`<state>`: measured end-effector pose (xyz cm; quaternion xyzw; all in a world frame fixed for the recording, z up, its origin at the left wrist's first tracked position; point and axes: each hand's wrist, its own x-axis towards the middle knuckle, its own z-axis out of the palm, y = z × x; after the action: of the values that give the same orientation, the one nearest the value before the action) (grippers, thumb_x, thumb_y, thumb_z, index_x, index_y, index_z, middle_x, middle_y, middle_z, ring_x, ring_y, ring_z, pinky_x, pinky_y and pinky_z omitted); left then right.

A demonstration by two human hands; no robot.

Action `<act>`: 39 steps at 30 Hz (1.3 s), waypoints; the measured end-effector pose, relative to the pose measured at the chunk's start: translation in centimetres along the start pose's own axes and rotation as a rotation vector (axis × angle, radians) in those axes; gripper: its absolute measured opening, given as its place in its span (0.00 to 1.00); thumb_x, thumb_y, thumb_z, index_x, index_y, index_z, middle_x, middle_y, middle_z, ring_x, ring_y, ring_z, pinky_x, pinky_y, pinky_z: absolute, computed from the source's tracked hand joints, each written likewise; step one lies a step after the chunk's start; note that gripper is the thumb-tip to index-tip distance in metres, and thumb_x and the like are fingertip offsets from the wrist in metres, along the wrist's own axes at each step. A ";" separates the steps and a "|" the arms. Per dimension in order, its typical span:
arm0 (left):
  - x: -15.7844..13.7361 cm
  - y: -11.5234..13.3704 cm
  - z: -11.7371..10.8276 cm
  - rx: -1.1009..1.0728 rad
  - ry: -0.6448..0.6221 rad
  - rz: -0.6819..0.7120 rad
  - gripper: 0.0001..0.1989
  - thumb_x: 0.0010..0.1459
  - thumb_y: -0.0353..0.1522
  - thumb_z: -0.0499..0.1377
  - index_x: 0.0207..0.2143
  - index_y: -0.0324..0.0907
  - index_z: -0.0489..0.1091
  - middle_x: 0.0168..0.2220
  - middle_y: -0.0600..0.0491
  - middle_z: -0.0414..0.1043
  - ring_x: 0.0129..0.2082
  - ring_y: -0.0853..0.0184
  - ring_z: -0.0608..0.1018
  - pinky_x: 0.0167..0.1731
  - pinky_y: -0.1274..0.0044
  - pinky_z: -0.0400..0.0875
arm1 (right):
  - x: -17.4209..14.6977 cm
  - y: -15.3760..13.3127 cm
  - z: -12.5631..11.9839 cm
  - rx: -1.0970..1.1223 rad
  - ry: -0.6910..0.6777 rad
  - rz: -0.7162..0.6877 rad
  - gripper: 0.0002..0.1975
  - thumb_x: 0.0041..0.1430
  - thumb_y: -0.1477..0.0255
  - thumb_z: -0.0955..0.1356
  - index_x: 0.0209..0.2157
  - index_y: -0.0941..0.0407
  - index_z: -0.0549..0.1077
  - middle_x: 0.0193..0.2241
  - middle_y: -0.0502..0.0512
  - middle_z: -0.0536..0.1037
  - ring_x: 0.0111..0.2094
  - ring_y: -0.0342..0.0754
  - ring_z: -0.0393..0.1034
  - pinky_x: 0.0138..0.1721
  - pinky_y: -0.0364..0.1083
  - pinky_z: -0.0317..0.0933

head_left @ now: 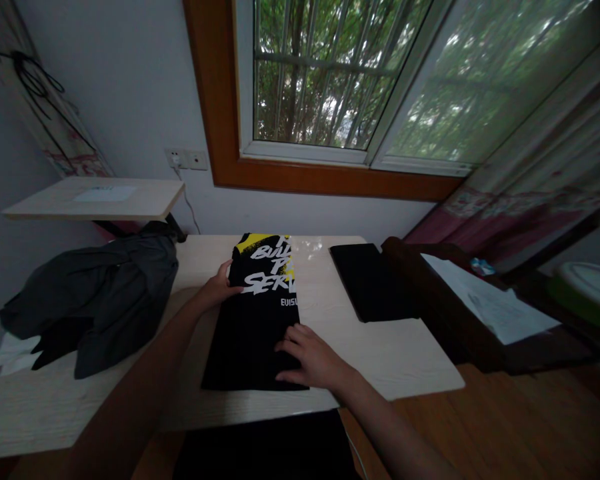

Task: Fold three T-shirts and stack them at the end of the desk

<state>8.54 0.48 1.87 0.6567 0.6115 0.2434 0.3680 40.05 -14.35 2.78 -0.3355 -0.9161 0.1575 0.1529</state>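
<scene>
A black T-shirt (245, 347) lies folded into a long rectangle on the table, with white lettering and yellow patches on its upper part. My left hand (217, 288) is at the shirt's left edge, its thumb stretched over the cloth and its fingers pointing away along the side. On the lower right part of the shirt rests my right hand (307, 355), palm down with the fingers spread. Both hands touch the cloth, and neither appears to grip it.
A heap of dark grey and black clothes (125, 287) lies on the left, beside a small raised shelf (105, 193). To the right is a flat, black folded item (375, 283) on the pale table (390, 367). Beyond it, a dark wooden piece bears white paper (490, 303). A window stands behind.
</scene>
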 end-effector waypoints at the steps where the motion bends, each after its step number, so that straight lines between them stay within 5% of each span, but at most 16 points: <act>1: -0.7 -0.2 -0.1 -0.040 -0.037 0.014 0.53 0.49 0.42 0.68 0.70 0.41 0.44 0.27 0.60 0.69 0.25 0.66 0.73 0.28 0.76 0.63 | 0.0 0.0 0.0 0.001 0.000 -0.003 0.27 0.57 0.49 0.72 0.51 0.52 0.73 0.42 0.57 0.72 0.44 0.54 0.64 0.47 0.52 0.60; 4: -2.6 -0.6 -0.4 -0.097 -0.068 0.034 0.51 0.50 0.40 0.66 0.70 0.41 0.45 0.26 0.61 0.67 0.24 0.66 0.73 0.28 0.76 0.64 | 0.0 -0.1 0.0 0.011 -0.005 -0.013 0.27 0.58 0.50 0.72 0.51 0.53 0.73 0.43 0.58 0.72 0.45 0.54 0.65 0.47 0.52 0.60; 10: -5.4 -0.4 -0.6 -0.034 0.095 -0.004 0.41 0.55 0.40 0.61 0.68 0.40 0.52 0.30 0.58 0.69 0.30 0.65 0.75 0.33 0.74 0.68 | -0.2 -0.1 0.4 0.022 -0.020 -0.016 0.28 0.57 0.49 0.72 0.52 0.52 0.72 0.43 0.57 0.73 0.45 0.54 0.65 0.48 0.52 0.60; 18: -10.6 0.4 -0.4 -0.331 -0.363 -0.052 0.52 0.52 0.41 0.67 0.71 0.46 0.40 0.43 0.47 0.78 0.40 0.57 0.81 0.38 0.68 0.75 | -0.3 -0.4 0.2 0.005 -0.016 -0.013 0.28 0.57 0.49 0.72 0.52 0.52 0.73 0.42 0.57 0.73 0.45 0.54 0.66 0.47 0.52 0.60; 23: -12.7 0.3 -1.6 -0.428 -0.335 -0.036 0.42 0.57 0.41 0.64 0.69 0.47 0.48 0.51 0.45 0.76 0.49 0.56 0.80 0.47 0.66 0.74 | -0.3 -0.6 -0.3 0.012 -0.011 -0.039 0.26 0.57 0.50 0.73 0.50 0.52 0.74 0.41 0.57 0.74 0.43 0.53 0.68 0.46 0.51 0.61; 29: -13.8 -0.8 -1.4 -0.154 -0.214 0.000 0.36 0.58 0.44 0.61 0.66 0.46 0.57 0.42 0.51 0.74 0.41 0.60 0.78 0.44 0.68 0.72 | -0.6 -0.7 -0.3 0.033 -0.013 -0.041 0.24 0.56 0.54 0.75 0.49 0.52 0.74 0.40 0.55 0.74 0.43 0.52 0.69 0.46 0.50 0.62; 34: -15.5 0.3 -0.9 -0.198 -0.345 -0.009 0.43 0.53 0.40 0.66 0.69 0.49 0.52 0.57 0.46 0.71 0.53 0.56 0.76 0.53 0.67 0.70 | -0.7 -1.1 -0.4 0.039 -0.016 -0.038 0.24 0.56 0.54 0.75 0.49 0.52 0.75 0.40 0.55 0.74 0.42 0.52 0.69 0.46 0.50 0.62; 39: -16.7 0.6 -1.6 -0.209 -0.411 -0.029 0.32 0.54 0.38 0.63 0.62 0.50 0.63 0.58 0.49 0.72 0.53 0.57 0.76 0.50 0.69 0.72 | -0.7 -1.1 -0.6 0.035 -0.023 -0.029 0.23 0.56 0.54 0.74 0.49 0.52 0.74 0.40 0.55 0.74 0.42 0.52 0.69 0.46 0.50 0.62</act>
<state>5.48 -15.58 5.51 0.6422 0.5045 0.1613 0.5541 40.17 -15.54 3.58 -0.3178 -0.9195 0.1753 0.1507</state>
